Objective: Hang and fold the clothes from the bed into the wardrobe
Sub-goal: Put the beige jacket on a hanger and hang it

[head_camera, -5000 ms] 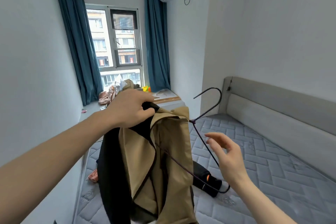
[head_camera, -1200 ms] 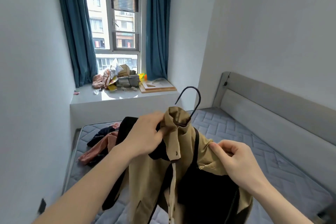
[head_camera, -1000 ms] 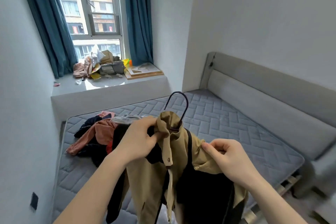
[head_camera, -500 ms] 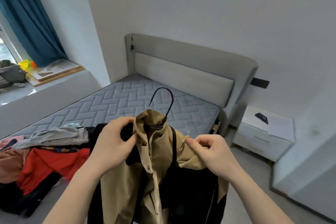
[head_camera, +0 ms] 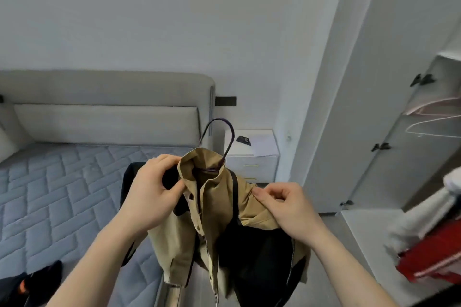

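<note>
1. While both arms reach out in the head view, the tan and black jacket (head_camera: 219, 209) hangs in the middle, on a dark hanger (head_camera: 225, 141) whose hook sticks up out of the collar toward 12 o'clock.
2. At 9 o'clock from the collar, the left hand (head_camera: 152, 189) grips the jacket, with its fingers and thumb curled round the dark cloth at the shoulder.
3. At 3 o'clock from the collar, the right hand (head_camera: 287, 204) pinches the tan cloth of the other shoulder between thumb and fingers.
4. The bed (head_camera: 62, 182) lies at 9 o'clock, with a gray headboard (head_camera: 104, 104) behind it.
5. Some dark clothes (head_camera: 32, 284) lie on the bed's near edge at 8 o'clock.
6. A white nightstand (head_camera: 252, 154) stands at 12 o'clock, just behind the hook.
7. The wardrobe (head_camera: 389, 112) is at 3 o'clock, with its door open, and pale hangers (head_camera: 434, 117) hang inside.
8. White and red things (head_camera: 431, 239) sit low in the wardrobe at 4 o'clock, too blurry to tell what they are.
</note>
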